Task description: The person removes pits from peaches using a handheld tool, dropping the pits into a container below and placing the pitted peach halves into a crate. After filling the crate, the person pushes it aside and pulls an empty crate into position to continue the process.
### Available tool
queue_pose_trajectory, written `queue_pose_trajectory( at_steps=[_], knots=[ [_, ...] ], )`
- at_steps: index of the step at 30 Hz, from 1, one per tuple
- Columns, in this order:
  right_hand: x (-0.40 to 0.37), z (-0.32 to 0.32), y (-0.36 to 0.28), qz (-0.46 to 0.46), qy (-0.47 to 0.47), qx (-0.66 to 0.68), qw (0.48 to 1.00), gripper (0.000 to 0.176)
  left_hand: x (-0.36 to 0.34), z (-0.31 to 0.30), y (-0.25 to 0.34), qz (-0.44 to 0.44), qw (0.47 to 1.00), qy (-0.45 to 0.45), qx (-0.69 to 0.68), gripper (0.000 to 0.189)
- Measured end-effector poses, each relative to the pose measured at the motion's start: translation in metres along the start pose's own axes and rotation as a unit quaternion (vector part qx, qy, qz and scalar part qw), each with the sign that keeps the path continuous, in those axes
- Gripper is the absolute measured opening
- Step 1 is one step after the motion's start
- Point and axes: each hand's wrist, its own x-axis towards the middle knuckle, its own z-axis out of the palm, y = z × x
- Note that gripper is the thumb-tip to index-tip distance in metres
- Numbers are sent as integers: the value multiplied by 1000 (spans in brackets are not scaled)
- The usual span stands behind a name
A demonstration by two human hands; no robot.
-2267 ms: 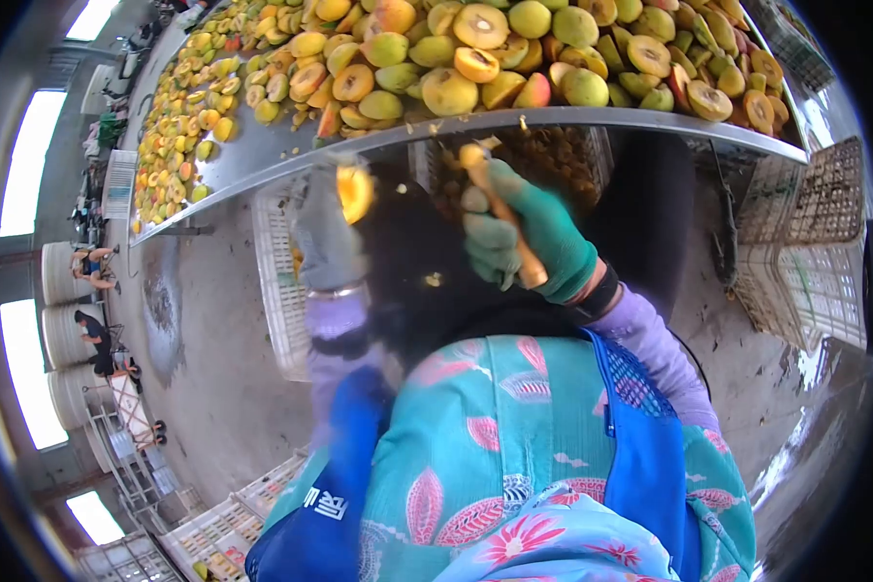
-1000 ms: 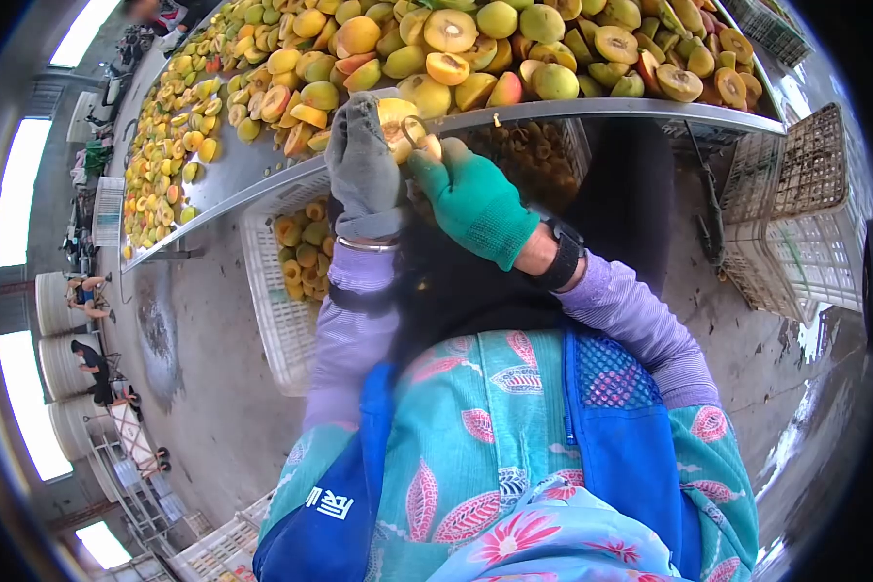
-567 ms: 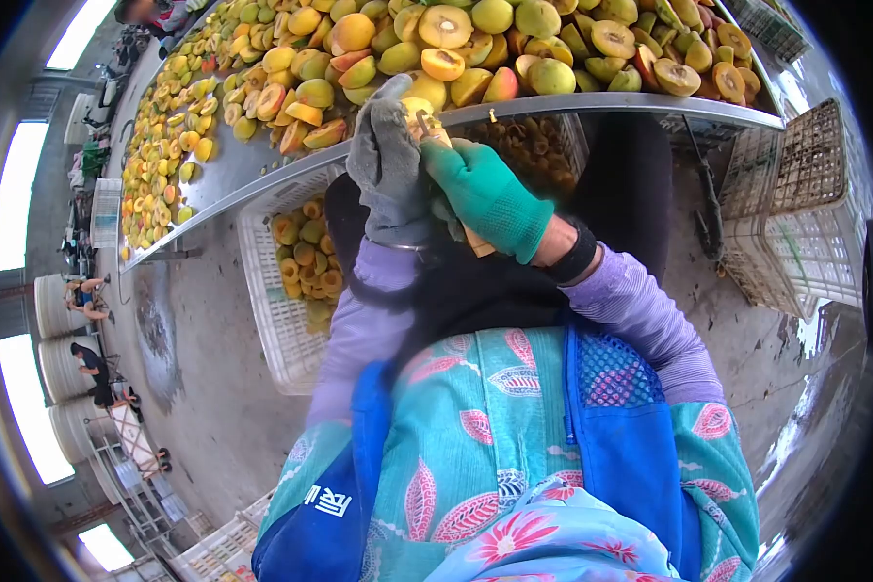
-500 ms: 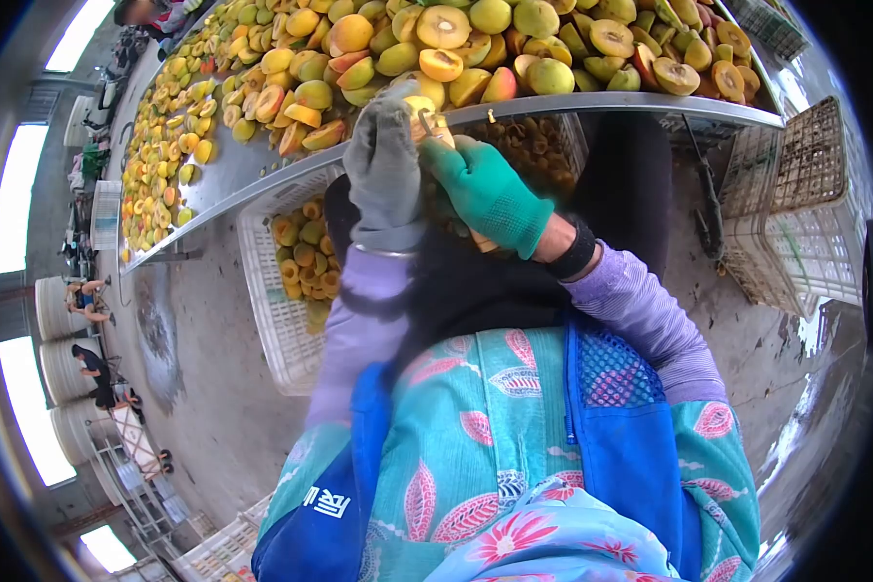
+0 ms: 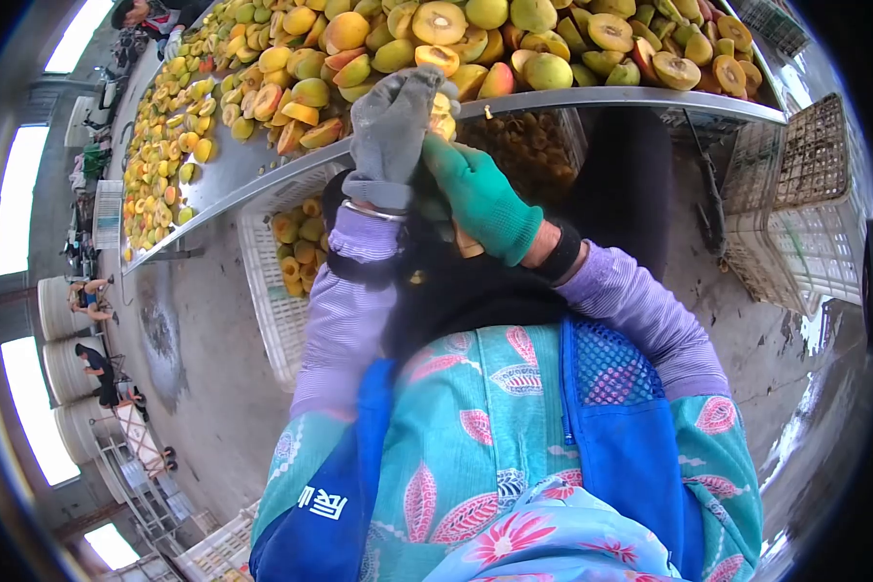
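I see the left hand (image 5: 393, 131) in a grey glove, with its fingers bent closely around a yellow fruit piece (image 5: 443, 124). Of this piece only a part shows, between the two hands. The right hand (image 5: 483, 199), in a green glove, is closed firmly on a wooden handle (image 5: 468, 242), whose end comes out below the palm. The tip of this tool is hidden from me. The thumb side of the right hand is at the lower side of the fruit piece; whether it touches, I cannot tell.

Both hands are at the near edge of the metal bench (image 5: 650, 96), left of its middle, and the fingers of the left hand reach up to the rim. Beyond them lies a heap of cut fruit (image 5: 436, 21), thick up to the near right corner and thinner towards the left end, where some metal surface is visible. A small yellow scrap (image 5: 488, 113) is at the near edge, just beside the hands on the right.

Under the bench, to the left, a white crate (image 5: 272, 320) holds fruit pieces. Below the middle of the near edge is a container with brownish pieces (image 5: 532, 155). Well to the right stand stacked crates (image 5: 800, 213). Near the far left part of the bench, another person (image 5: 147, 17) is partly visible.
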Motion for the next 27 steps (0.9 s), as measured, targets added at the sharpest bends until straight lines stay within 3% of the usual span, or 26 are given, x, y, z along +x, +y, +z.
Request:
queue_pose_trajectory(
  at_steps=[1, 3, 4, 5, 6, 8, 9, 12, 14, 15, 16, 17, 20, 21, 23, 24, 25, 26, 27],
  knots=[
    [-1, -2, -1, 2, -14, 31, 999, 35, 1, 5, 1, 30, 999, 5, 23, 26],
    [4, -17, 0, 61, -128, 197, 970, 36, 22, -18, -9, 202, 939, -142, 238, 25],
    [1, -17, -4, 92, -179, 278, 939, 37, 26, -18, -10, 174, 947, -162, 217, 24],
    [-7, -8, -7, 85, -143, 293, 942, 40, 29, -19, -11, 145, 952, -181, 197, 23],
    [-1, -6, -1, 52, -96, 237, 965, 40, 32, -19, -11, 116, 957, -198, 178, 22],
    [16, -4, 17, -23, -7, 127, 992, 41, 22, 0, 10, 149, 947, -157, 238, 21],
    [4, -1, -4, -19, 45, 47, 998, 36, 18, 9, 5, 205, 952, -66, 219, 21],
    [9, -14, 1, 37, -107, 257, 960, 35, 13, 16, 3, 35, 990, -38, 134, 21],
    [4, -17, 7, 81, -72, 159, 981, 42, 28, -4, 1, 214, 904, -226, 292, 17],
    [2, -17, 10, 105, -57, 107, 987, 46, 41, -15, -1, 301, 825, -317, 358, 18],
    [2, -18, 11, 98, -92, 155, 979, 46, 49, -20, -3, 380, 723, -398, 417, 19],
    [3, -18, 11, 88, -128, 203, 967, 45, 54, -22, -6, 365, 765, -400, 349, 20],
    [7, -18, 2, 98, -222, 390, 888, 42, 36, -14, 2, 412, 831, -243, 284, 21],
    [7, -19, 0, 109, -247, 458, 847, 41, 23, -11, 3, 181, 936, -247, 175, 26],
    [8, -23, 2, 102, -297, 439, 842, 39, 1, -5, 1, 59, 986, -154, 23, 29],
    [7, -22, 2, 103, -320, 426, 840, 39, -6, -4, -1, -3, 993, -99, -58, 30],
    [4, -18, 4, 82, -337, 410, 844, 38, -11, -5, -7, -148, 951, -62, -266, 39],
    [-1, -15, 3, 106, -335, 421, 836, 38, -14, -4, -7, -167, 927, -100, -320, 41],
    [-4, -11, 0, 124, -335, 432, 828, 38, -22, -7, -5, -149, 939, -70, -303, 40]
  ],
)
